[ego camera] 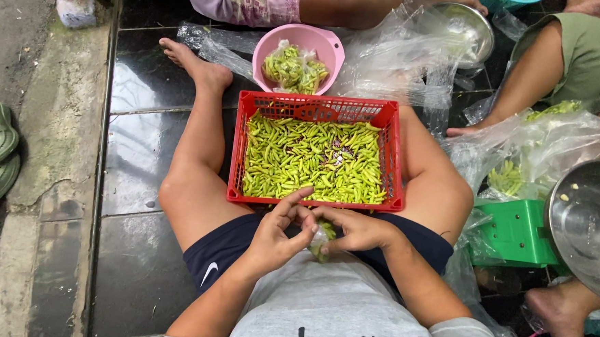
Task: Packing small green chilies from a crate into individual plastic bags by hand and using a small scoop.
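A red plastic crate (320, 110) of green chillies (314, 159) is sitting between the person's legs. Just below it, the left hand (277, 234) and right hand (355, 230) are together pinching a small clear bag of chillies (321, 239).

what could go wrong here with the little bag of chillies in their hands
1. Both hands, the left hand and right hand, pinch the small clear bag over the lap, beside the red crate; if it slips, chillies would likely land on the lap or the dark tiles.
2. The crate sits between the legs; a knee shift could tip it.
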